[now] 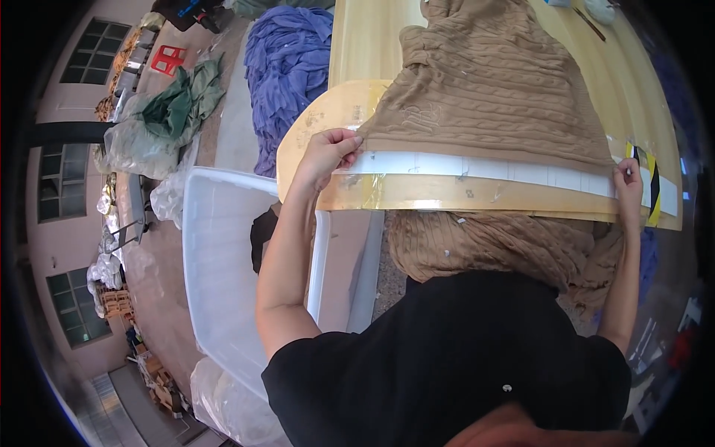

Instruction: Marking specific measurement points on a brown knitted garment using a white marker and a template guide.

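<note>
The left hand [331, 154] and right hand [628, 185] pinch the near corners of the brown knit [506, 97] on the yellow desk [633, 82] (a white strip [477, 167] runs beside it). Purple cloth [287, 71], a white tub [223, 246] and a red stool [168, 59] sit leftward.

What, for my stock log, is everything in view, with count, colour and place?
Table: one, pale yellow, upper right
Knit garment: one, brown, spread on the table
Strip: one, white, along the table's near edge
Striped tape: one, yellow and black, table's right end
Slim stick: one, dark, table's far right
Knit heap: one, brown, below the table's near edge
Fabric pile: one, purple, left of the table
Bin: one, translucent white, left of centre
Stool: one, red, upper left
Cloth heap: one, green, upper left
Plastic bags: several, clear, left side
Windows: three, dark, far left
Boxes: several, brown, lower left
Shirt: one, black, lower centre
Left hand: one, bare, at the garment's left corner
Right hand: one, bare, at its right corner
</note>
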`<state>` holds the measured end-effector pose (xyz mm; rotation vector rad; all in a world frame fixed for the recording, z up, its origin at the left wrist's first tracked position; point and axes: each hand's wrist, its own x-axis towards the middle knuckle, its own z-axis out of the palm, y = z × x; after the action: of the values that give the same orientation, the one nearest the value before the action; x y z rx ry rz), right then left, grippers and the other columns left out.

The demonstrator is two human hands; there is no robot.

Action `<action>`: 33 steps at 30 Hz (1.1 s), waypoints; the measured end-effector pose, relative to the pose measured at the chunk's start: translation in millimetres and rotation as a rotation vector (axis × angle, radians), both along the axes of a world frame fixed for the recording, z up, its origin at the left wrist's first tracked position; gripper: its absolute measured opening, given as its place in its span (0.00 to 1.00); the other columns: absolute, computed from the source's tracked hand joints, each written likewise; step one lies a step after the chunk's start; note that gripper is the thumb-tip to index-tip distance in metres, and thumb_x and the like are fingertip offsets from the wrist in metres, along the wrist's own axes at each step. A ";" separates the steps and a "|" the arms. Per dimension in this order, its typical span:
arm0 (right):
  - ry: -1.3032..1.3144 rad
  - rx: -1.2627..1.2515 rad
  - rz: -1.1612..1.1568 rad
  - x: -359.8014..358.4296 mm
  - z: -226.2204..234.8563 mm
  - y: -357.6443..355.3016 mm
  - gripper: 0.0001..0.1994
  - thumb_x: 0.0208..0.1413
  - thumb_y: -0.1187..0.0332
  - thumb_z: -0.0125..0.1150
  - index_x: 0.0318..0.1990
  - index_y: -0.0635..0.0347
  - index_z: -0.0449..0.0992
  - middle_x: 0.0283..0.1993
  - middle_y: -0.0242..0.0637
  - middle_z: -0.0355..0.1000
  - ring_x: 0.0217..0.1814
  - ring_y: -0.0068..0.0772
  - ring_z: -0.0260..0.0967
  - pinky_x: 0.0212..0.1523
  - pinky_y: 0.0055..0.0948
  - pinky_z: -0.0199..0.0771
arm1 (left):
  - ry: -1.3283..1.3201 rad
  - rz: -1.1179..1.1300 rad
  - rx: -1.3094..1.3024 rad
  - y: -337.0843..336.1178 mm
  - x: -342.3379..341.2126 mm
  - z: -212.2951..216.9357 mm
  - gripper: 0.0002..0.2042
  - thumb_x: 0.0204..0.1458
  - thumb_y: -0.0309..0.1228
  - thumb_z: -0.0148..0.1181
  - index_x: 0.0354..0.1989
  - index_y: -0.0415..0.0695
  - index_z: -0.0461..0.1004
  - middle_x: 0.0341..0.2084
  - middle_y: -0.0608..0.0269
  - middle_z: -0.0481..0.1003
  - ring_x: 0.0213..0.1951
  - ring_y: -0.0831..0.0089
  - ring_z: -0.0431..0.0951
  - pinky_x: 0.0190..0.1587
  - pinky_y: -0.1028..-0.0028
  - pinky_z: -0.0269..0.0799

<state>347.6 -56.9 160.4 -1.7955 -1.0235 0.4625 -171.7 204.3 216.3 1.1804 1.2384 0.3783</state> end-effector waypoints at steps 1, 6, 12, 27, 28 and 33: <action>-0.003 -0.009 0.013 -4.8 -0.8 2.0 0.06 0.51 0.79 0.50 0.30 0.57 0.62 0.28 0.21 0.53 0.28 0.11 0.49 0.29 0.11 0.51 | 0.019 0.016 -0.002 -1.1 -1.4 -3.1 0.03 0.50 0.27 0.57 0.30 0.42 0.72 0.19 0.69 0.71 0.19 0.85 0.66 0.23 0.85 0.63; -0.042 -0.027 0.011 -0.6 -0.4 15.1 0.06 0.50 0.80 0.49 0.30 0.57 0.62 0.27 0.21 0.53 0.27 0.11 0.48 0.29 0.11 0.51 | 0.058 -0.020 0.097 7.6 6.8 -5.7 0.03 0.50 0.26 0.56 0.29 0.40 0.72 0.18 0.71 0.70 0.19 0.85 0.65 0.23 0.84 0.61; -0.010 -0.004 -0.017 10.4 14.8 22.0 0.05 0.50 0.78 0.50 0.29 0.57 0.62 0.25 0.21 0.54 0.26 0.11 0.49 0.27 0.13 0.52 | 0.296 -0.146 0.639 9.1 24.2 -13.2 0.06 0.45 0.26 0.54 0.25 0.35 0.72 0.16 0.57 0.72 0.19 0.75 0.71 0.24 0.74 0.66; -0.071 -0.008 -0.079 -17.8 15.3 10.9 0.07 0.40 0.81 0.51 0.25 0.59 0.63 0.22 0.24 0.57 0.22 0.13 0.52 0.23 0.15 0.55 | 0.334 -0.190 0.709 -7.3 4.9 -24.4 0.06 0.42 0.28 0.56 0.24 0.38 0.73 0.17 0.64 0.72 0.21 0.78 0.71 0.26 0.76 0.67; -0.075 -0.015 -0.082 -18.4 17.7 11.8 0.07 0.40 0.81 0.51 0.25 0.59 0.63 0.22 0.24 0.57 0.22 0.13 0.52 0.23 0.15 0.55 | 0.329 -0.194 0.702 -8.1 2.7 -26.9 0.06 0.42 0.28 0.56 0.24 0.38 0.73 0.17 0.64 0.72 0.21 0.78 0.71 0.26 0.76 0.67; -0.054 -0.063 -0.057 -15.2 20.4 21.8 0.06 0.39 0.80 0.52 0.25 0.59 0.65 0.21 0.24 0.58 0.23 0.14 0.53 0.23 0.16 0.55 | 0.359 -0.188 0.686 5.9 2.9 -30.0 0.08 0.40 0.32 0.57 0.26 0.39 0.74 0.18 0.59 0.73 0.22 0.69 0.74 0.28 0.72 0.68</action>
<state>332.4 -35.1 180.8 -1.8971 -1.0020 0.4168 -168.8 210.2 186.4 2.0055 1.3284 0.4831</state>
